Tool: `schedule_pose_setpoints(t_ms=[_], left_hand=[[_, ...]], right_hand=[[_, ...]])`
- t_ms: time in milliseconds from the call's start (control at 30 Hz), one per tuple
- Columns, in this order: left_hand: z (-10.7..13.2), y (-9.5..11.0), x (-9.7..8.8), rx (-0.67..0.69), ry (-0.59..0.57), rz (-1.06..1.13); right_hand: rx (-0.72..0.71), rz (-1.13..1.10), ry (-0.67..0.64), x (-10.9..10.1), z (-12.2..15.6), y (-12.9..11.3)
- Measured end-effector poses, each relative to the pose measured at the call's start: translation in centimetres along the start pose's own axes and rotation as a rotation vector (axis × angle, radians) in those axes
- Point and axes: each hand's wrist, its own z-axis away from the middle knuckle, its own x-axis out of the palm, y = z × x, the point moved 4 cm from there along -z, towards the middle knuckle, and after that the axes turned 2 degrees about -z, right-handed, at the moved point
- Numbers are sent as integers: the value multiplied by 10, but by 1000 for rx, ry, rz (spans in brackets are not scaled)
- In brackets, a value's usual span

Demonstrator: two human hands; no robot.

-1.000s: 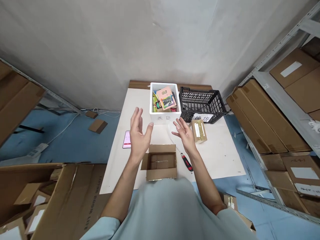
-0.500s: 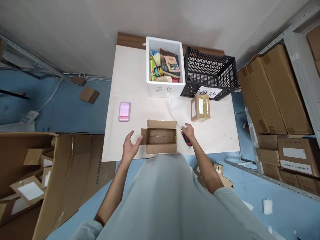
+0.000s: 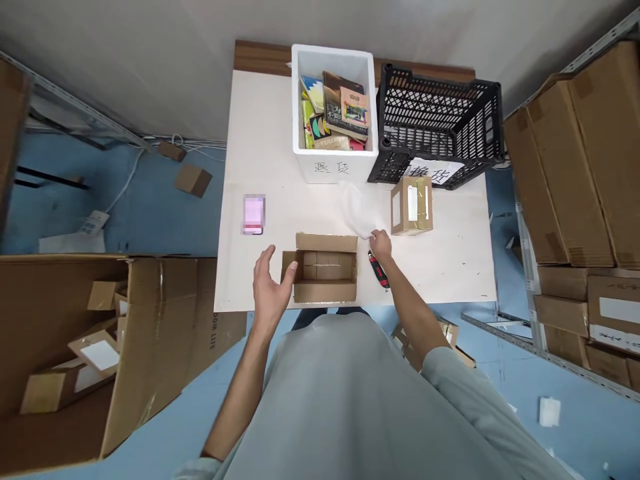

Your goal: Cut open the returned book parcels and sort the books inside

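An open cardboard box (image 3: 325,291) stands near the table's front edge, its inside bare. Beside its left flap, my left hand (image 3: 270,283) is open, thumb and fingers spread; the thumb overlaps the flap in view. My right hand (image 3: 381,245) pinches the near corner of a thin translucent plastic sheet (image 3: 359,208), which lies on the table behind the box. Just below that hand rests a red and black box cutter (image 3: 379,270). A taped small carton (image 3: 411,207) with white labels sits behind and right of my right hand.
At the back stands a white foam bin (image 3: 333,160) holding several books, with a black plastic crate (image 3: 440,150) to its right. A phone-like item (image 3: 254,213), pixelated, lies on the left of the table. Large cartons (image 3: 173,320) flank the table.
My right hand has moved slightly forward, and the plastic sheet's corner now meets its fingertips. My left hand has shifted right, closer to the box. The view has tilted a little.
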Motion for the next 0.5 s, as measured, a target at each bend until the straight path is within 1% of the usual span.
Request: schedule_pose_setpoints(t_ms=[100, 167, 233, 300, 367, 433, 500], left_hand=[[1, 13, 8, 52, -3, -8], [-2, 25, 17, 112, -9, -4], [-8, 41, 29, 191, -51, 0], [-16, 62, 43, 291, -112, -4], [-23, 87, 53, 409, -155, -17], [-29, 112, 59, 524, -163, -40], [-35, 132, 61, 599, -156, -68]], right_hand=[[-53, -38, 114, -29, 17, 4], [-126, -118, 234, -51, 39, 8], [-230, -226, 358, -72, 68, 12], [-329, -285, 432, -90, 101, 14], [-405, -289, 465, -107, 133, 14], [-459, -280, 500, -122, 159, 11], [-506, -303, 537, -138, 179, 8]])
